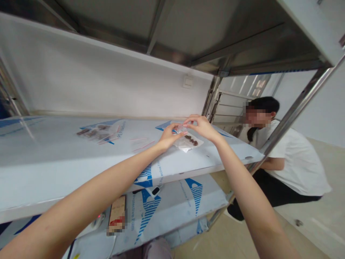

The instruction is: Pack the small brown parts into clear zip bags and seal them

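Observation:
On the film-covered shelf (67,162), both hands meet over a small clear plastic bag (182,128). My left hand (171,136) pinches the bag's near side between thumb and fingers. From the right, my right hand (199,126) grips its upper edge with bent fingers. Just below the hands lies a white paper (185,145) with small dark brown pieces (192,140) on it. Flat clear bags with red seal lines (141,144) lie left of my left hand. Farther left is a group of clear bags with brown contents (98,133).
A metal upper shelf (172,32) hangs above the hands. At right, a metal post (293,122) stands before a crouching person in a white shirt (299,158). The lower shelf (178,201) holds a brown box (118,214) and a small white device (154,191).

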`<state>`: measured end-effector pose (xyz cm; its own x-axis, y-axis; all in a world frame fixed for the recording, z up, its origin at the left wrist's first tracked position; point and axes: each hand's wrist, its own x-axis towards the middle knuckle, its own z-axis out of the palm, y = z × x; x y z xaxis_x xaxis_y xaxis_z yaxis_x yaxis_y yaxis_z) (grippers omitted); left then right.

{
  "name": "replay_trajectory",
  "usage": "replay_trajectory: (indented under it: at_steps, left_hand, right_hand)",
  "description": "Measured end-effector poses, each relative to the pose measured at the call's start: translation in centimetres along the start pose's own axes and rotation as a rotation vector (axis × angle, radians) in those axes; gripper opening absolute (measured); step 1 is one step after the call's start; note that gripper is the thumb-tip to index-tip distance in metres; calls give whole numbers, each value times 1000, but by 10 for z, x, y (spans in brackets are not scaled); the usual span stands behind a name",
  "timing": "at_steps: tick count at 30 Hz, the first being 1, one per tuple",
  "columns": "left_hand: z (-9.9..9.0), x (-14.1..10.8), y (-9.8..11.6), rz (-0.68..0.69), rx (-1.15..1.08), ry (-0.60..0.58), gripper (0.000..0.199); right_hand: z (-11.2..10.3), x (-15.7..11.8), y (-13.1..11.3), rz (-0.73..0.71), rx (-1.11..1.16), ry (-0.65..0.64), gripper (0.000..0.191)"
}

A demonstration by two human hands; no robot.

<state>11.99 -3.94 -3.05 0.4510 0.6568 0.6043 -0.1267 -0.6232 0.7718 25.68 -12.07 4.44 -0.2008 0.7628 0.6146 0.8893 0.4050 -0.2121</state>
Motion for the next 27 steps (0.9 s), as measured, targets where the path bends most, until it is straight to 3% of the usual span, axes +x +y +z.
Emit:
replay_trajectory:
  at_steps: [3,6,9,12,17,27]
  left_hand:
    - [0,-1,3,8,-21,2,42]
    - [-1,-2,6,-2,-26,4,41]
    - [-1,-2,6,-9,-13,5,40]
    - [-1,0,4,-14,0,-11,40]
    - [-1,0,2,-22,9,-10,40]
    - [-3,0,6,-34,21,-15,37]
  right_hand:
    - [-3,-5,4,17,-44,114,18]
    - [-7,-16,17,151,-145,157,19]
    - [-8,-34,37,342,-253,5,15]
    - [-4,-52,52,417,-311,-164,13]
    - [2,-67,60,330,-338,-201,16]
    - [8,-67,66,197,-269,-291,14]
